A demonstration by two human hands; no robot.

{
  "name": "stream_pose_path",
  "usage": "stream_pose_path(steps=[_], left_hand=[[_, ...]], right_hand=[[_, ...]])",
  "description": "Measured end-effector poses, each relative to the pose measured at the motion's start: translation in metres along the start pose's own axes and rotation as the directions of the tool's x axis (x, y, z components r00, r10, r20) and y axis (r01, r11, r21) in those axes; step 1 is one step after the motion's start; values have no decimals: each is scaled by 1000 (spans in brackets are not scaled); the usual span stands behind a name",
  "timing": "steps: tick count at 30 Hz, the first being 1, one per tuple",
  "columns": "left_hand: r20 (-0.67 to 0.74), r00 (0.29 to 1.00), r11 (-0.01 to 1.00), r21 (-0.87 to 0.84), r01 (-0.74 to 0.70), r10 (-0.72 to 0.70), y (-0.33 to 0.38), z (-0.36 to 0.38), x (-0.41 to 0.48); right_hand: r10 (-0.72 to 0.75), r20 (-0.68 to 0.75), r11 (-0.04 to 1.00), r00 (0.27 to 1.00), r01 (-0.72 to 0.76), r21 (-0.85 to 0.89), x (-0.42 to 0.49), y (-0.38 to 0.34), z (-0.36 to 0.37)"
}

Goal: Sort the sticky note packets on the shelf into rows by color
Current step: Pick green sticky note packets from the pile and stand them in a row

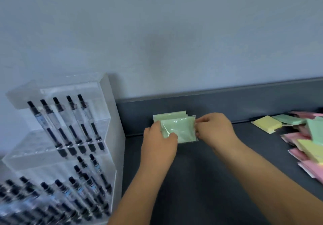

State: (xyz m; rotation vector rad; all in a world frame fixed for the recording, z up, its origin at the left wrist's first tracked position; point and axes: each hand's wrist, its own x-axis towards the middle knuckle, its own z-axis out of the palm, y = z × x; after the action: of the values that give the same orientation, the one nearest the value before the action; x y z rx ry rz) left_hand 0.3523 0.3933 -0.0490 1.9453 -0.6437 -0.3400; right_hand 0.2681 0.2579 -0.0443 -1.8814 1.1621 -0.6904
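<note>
Shelf (201, 181) had a few green packets (169, 115) standing against its back wall, right by the pen display (108, 128). Left hand (158, 142) gripped the front packet (181, 130) by its left edge, and right hand (214, 128) pinched the right edge. Mixed pile (307, 148) sat well off to the right.

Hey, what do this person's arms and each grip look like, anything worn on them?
Both are bare. The left grip and right grip show no gloves, and I see no rings. The left forearm and right forearm show no sleeve, watch or bracelet as far as the frame reaches.
</note>
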Motion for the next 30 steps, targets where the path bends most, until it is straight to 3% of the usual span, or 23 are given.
stream_pose_path(steps=[7,16,24,30], left_hand=[[66,995,993,-80,85,-80,-16,-1,21],[77,994,994,-75,85,-79,-16,2,19],[-4,1000,999,27,-22,22,-19,2,24],[-11,996,987,137,-89,91,-18,1,21]], right_hand=[[81,7,980,997,-79,-181,-12,-19,25],[59,14,980,998,-55,-190,-9,-27,32],[9,-23,982,1000,-13,-187,-8,-24,27],[-95,-80,956,992,68,-286,-15,-22,13]])
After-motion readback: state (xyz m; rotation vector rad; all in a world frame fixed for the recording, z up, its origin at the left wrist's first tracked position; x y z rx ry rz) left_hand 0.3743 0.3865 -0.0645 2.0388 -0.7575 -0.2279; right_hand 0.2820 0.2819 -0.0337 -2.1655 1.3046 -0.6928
